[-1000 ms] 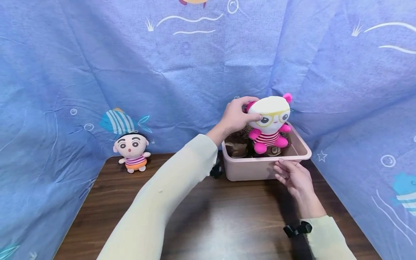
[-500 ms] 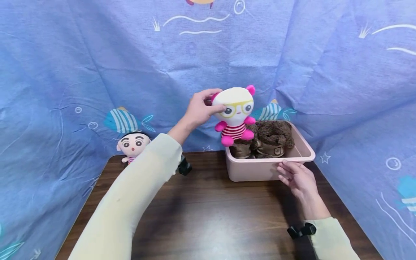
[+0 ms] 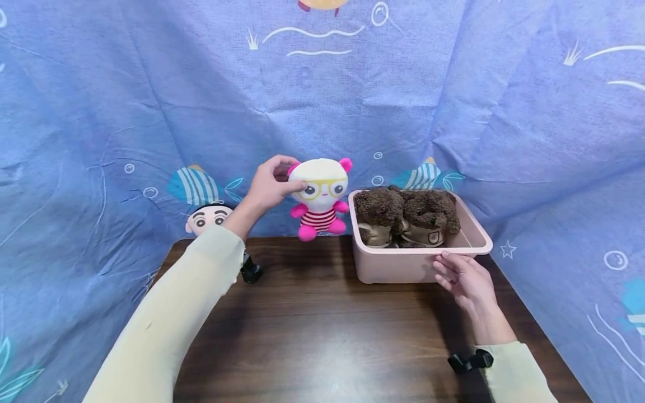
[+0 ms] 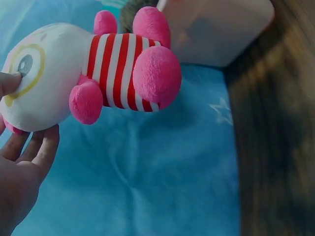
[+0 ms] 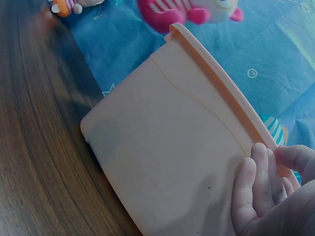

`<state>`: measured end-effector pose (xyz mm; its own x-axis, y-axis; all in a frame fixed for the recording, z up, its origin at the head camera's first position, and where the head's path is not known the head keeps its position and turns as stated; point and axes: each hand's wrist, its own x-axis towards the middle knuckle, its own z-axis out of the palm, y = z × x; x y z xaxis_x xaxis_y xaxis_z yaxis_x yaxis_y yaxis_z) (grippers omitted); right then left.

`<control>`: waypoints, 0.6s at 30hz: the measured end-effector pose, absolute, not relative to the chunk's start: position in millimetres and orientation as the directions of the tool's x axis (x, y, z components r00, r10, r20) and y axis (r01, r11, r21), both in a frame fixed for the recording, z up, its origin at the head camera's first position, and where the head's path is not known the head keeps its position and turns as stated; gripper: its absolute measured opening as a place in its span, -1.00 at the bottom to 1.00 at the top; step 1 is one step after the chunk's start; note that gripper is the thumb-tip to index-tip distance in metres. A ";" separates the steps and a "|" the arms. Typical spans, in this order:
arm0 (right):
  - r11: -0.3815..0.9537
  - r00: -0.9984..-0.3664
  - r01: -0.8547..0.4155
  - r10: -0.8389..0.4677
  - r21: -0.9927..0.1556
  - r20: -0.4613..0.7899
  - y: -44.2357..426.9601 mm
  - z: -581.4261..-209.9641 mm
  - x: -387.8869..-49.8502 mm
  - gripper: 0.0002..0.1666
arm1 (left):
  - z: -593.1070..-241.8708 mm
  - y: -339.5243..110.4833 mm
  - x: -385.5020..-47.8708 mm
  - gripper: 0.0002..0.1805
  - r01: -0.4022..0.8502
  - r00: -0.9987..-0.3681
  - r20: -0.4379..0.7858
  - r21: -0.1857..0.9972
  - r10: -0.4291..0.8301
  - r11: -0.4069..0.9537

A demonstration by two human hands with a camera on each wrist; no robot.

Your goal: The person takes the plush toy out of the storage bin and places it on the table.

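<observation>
Gripped near the center of the head view, by the white head, between thumb and other fingers of the left hand [image 3: 268, 186]: pink-and-white plush [image 3: 322, 196]. Set just right of that palm, long axis upright, feet lowest, with a gap to the surface [image 3: 302, 319] showing in the left wrist view. Well apart from the right hand [image 3: 470, 282], lower right, pinching the rim of the pale pink bin [image 3: 395, 267].

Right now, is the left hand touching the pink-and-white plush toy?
Touching. The left wrist view shows it: the left hand has its thumb pressed by an eye of the plush toy, fingers against its head.
</observation>
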<state>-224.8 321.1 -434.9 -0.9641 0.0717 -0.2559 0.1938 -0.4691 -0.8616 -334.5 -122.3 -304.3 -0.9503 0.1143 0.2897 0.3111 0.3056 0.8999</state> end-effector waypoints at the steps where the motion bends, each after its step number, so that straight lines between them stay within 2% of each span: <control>1: -0.468 -0.963 0.195 0.073 -0.862 -0.258 321.1 -434.7 -224.6 -0.81 | -309.9 -126.8 -335.2 -0.44 0.301 -0.954 0.280 0.902 0.111 0.309; 8: -0.457 -0.962 0.201 0.076 -0.866 -0.263 319.6 -431.9 -225.1 -0.83 | -348.3 -150.4 -340.0 -0.43 0.221 -0.975 0.202 0.913 0.090 0.343; 18: -0.457 -0.963 0.200 0.070 -0.867 -0.260 319.8 -431.6 -223.4 -0.79 | -390.5 -158.2 -345.3 -0.41 0.140 -0.990 0.128 0.940 0.058 0.310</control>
